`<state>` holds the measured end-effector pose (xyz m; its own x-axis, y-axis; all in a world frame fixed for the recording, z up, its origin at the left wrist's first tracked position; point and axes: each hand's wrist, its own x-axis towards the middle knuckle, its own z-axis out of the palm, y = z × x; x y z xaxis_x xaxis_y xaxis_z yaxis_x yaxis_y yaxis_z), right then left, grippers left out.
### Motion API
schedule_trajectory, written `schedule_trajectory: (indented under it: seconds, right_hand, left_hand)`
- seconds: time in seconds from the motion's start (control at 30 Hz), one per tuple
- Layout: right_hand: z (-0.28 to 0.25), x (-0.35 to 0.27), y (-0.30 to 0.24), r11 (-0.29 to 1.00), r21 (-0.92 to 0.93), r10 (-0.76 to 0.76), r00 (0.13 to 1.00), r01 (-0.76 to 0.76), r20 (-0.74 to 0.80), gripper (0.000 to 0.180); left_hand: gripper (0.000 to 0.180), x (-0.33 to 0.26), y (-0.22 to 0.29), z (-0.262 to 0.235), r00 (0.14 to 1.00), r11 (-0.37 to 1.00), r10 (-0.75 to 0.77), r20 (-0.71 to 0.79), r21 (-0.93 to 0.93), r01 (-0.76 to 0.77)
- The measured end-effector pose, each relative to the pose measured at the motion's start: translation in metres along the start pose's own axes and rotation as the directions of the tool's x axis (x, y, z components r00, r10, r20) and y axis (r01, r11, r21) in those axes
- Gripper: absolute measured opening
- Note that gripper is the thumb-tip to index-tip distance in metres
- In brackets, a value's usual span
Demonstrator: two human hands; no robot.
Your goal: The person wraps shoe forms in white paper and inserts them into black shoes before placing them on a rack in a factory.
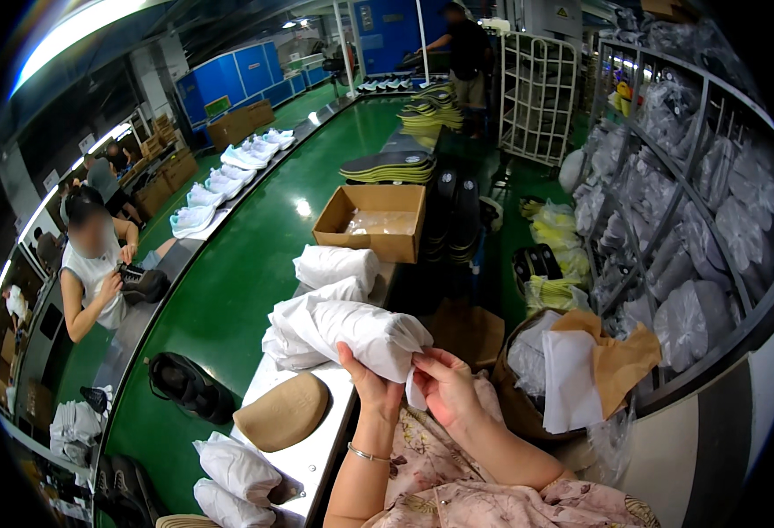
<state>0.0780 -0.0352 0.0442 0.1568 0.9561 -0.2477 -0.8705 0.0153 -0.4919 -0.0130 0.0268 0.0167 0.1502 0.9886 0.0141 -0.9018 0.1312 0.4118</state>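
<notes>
While my left hand (371,387) grips the plump white paper-wrapped bundle (352,330) at the white tabletop's (312,444) edge, my right hand (447,392) pinches its paper end; I judge overpulling could tear it, or a slack grip drop it.

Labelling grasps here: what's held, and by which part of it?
White paper-wrapped bundle: left hand grips its near side by the right end; right hand pinches the paper at that end.
</notes>
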Motion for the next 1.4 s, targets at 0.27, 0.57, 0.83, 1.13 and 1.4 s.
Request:
schedule_trajectory:
  seconds: [0.27,0.57,0.83,1.13,1.4]
  right_hand:
    - [-0.008,0.008,0.011,0.978,0.202,-0.013,0.960,-0.045,0.279,0.016]
    - [0.014,-0.001,0.008,0.989,0.140,-0.001,0.961,-0.040,0.278,0.025]
    - [0.001,0.004,0.004,0.995,-0.026,0.101,0.954,-0.098,0.282,0.019]
    - [0.008,0.001,0.006,0.949,0.250,0.036,0.855,-0.191,0.518,0.052]
    - [0.029,-0.008,-0.005,0.993,0.098,0.022,0.918,-0.066,0.395,0.036]
  left_hand:
    - [0.090,0.001,-0.003,0.003,0.996,0.996,-0.079,0.046,-0.040,0.081]
    - [0.097,-0.006,0.002,0.015,0.977,0.982,-0.134,0.166,-0.110,0.153]
    - [0.100,-0.008,0.009,0.013,0.985,0.995,-0.085,0.148,-0.048,0.093]
    - [0.099,-0.017,-0.002,0.033,0.950,0.937,-0.201,0.240,-0.235,0.257]
    - [0.100,-0.010,0.024,0.035,0.976,0.999,-0.039,0.212,-0.005,0.042]
